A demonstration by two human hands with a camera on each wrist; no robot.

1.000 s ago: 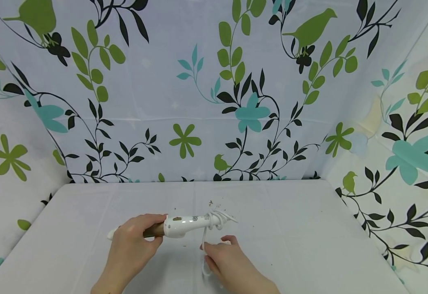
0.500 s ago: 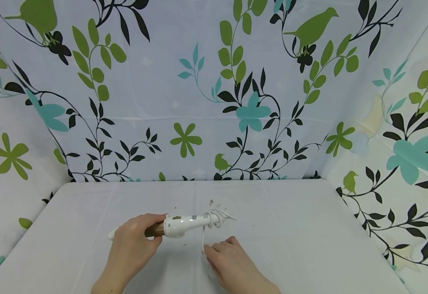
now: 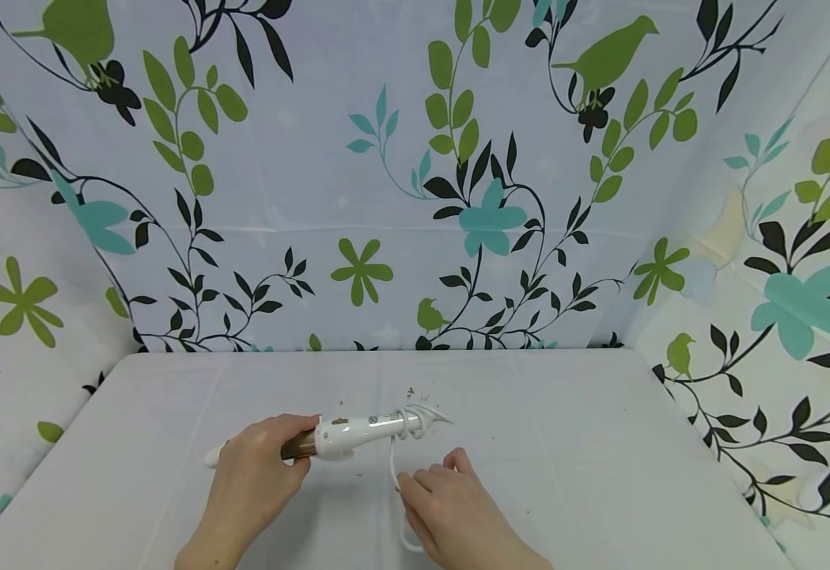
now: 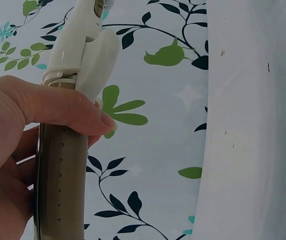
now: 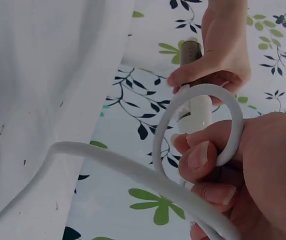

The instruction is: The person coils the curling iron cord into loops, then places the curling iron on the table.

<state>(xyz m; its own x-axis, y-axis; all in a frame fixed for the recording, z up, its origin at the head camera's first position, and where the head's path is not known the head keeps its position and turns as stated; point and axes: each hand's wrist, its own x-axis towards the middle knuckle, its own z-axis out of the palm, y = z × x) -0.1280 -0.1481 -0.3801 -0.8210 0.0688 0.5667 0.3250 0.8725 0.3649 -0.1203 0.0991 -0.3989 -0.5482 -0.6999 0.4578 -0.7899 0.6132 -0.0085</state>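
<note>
A white curling iron [image 3: 349, 435] with a bronze barrel [image 4: 60, 185] is held level above the table. My left hand [image 3: 247, 471] grips it round the barrel, with the thumb across it near the white handle in the left wrist view. White cord [image 3: 415, 421] is wound in several turns round the handle's far end. From there a length of cord hangs down to my right hand [image 3: 450, 507], which pinches it with curled fingers. In the right wrist view, the cord [image 5: 203, 89] forms a loop above those fingers, and another stretch crosses in front.
The white-covered table [image 3: 564, 451] reaches back to a patterned cloth wall [image 3: 301, 158], with similar cloth at both sides. Small brown specks [image 3: 411, 392] lie on the table behind the cord.
The right hand shifts slightly while keeping the cord; a loop of cord now shows below its fingers. The curling iron moves a little to the left, still in the left hand.
</note>
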